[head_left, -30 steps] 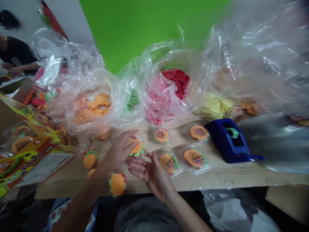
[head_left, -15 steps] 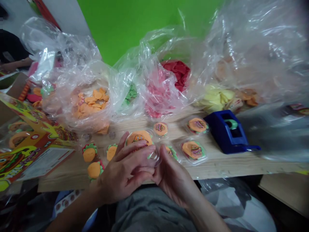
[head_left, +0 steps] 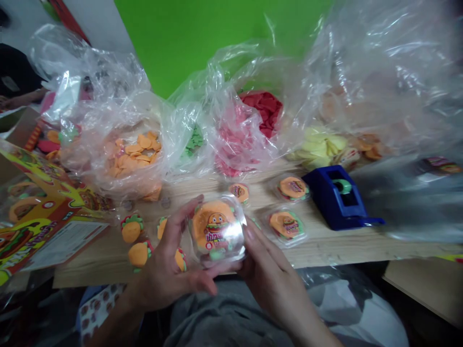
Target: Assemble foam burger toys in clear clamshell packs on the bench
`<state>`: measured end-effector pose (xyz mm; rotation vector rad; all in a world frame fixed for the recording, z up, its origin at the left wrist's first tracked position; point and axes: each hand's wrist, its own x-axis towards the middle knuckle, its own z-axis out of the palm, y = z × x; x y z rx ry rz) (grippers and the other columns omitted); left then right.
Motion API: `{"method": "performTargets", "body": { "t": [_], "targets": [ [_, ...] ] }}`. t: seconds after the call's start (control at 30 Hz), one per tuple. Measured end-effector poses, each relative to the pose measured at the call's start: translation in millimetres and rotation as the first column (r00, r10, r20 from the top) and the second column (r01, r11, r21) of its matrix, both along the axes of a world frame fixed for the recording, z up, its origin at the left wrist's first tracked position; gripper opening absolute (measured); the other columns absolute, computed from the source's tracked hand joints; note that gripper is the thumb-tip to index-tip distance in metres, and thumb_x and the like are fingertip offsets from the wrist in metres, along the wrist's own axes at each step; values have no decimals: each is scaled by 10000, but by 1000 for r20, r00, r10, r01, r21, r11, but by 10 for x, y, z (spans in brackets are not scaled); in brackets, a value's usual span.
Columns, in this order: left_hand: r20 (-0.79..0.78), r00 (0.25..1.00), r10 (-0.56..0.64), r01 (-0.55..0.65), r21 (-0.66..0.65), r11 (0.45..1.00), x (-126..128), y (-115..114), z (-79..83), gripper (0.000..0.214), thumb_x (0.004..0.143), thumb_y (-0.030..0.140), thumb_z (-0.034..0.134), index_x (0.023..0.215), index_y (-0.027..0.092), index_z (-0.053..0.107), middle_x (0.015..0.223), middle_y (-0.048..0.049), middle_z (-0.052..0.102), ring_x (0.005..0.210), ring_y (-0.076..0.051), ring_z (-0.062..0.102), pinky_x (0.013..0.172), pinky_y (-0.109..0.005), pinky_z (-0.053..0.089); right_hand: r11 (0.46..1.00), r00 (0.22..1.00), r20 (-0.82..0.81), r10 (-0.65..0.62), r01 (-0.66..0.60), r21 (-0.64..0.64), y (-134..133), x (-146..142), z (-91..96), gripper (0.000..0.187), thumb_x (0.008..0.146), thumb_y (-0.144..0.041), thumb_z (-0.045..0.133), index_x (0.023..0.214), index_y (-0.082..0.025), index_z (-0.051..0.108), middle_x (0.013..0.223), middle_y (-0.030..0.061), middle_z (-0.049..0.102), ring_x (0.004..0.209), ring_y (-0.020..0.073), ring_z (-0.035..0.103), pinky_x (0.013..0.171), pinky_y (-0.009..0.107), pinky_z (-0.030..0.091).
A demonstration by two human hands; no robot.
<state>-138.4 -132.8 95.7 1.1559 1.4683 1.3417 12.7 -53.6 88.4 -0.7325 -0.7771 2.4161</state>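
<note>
Left hand (head_left: 162, 274), right hand (head_left: 275, 279) — grip closed on clear burger blister pack (head_left: 217, 229), near table's front edge (head_left: 325, 260).

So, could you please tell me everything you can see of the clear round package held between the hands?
The clear round package is a shiny, domed, plastic-looking blister. Inside lies a burger-shaped piece with an orange bun, a printed smiling face, colourful lettering and a green edge. Glare hides part of its right side. It is held up off the wooden table, tilted towards the viewer, with the left hand at its left and the right hand touching its right.
</note>
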Motion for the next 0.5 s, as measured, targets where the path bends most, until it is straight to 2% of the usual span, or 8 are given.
{"method": "performTargets", "body": {
  "t": [0.1,0.23,0.37,0.43,0.5],
  "targets": [
    [-61,998,-16,12,-76,997,39,-13,25,938,655,291,778,1403,387,219,1458,-40,329,1303,-299,372,1068,-451,360,1000,1000,-15,8,-8,7,2,18,-12,609,828,-577,494,1362,-301,400,1157,79,646,895,256,675,666,366,567],
    [-129,988,85,-101,-116,988,129,26,74,865,701,256,734,1394,356,227,1434,-45,364,1297,-283,385,1028,-392,417,999,994,-102,41,-38,30,7,51,-17,628,839,-605,449,1382,-301,371,1209,84,618,1023,272,629,757,395,545],
    [-117,978,173,-188,-131,974,191,87,110,706,767,243,666,1353,348,286,1420,-38,388,1268,-261,431,977,-360,470,998,983,-173,58,-57,11,10,60,-9,552,879,-546,433,1384,-337,354,1202,63,625,945,242,667,751,397,546],
    [-100,982,161,-173,-117,978,183,96,114,662,799,212,623,1351,350,285,1435,-31,369,1289,-254,405,1012,-379,437,999,985,-166,54,-54,5,17,51,1,507,889,-488,462,1370,-350,376,1221,49,616,882,221,688,745,391,553],
    [-108,990,94,-106,-109,988,146,83,113,674,812,177,593,1371,347,255,1447,-41,352,1287,-259,408,1038,-413,403,999,990,-138,36,-36,2,29,43,15,480,889,-437,487,1353,-351,403,1278,39,577,866,213,692,724,385,565]
  ]
}}
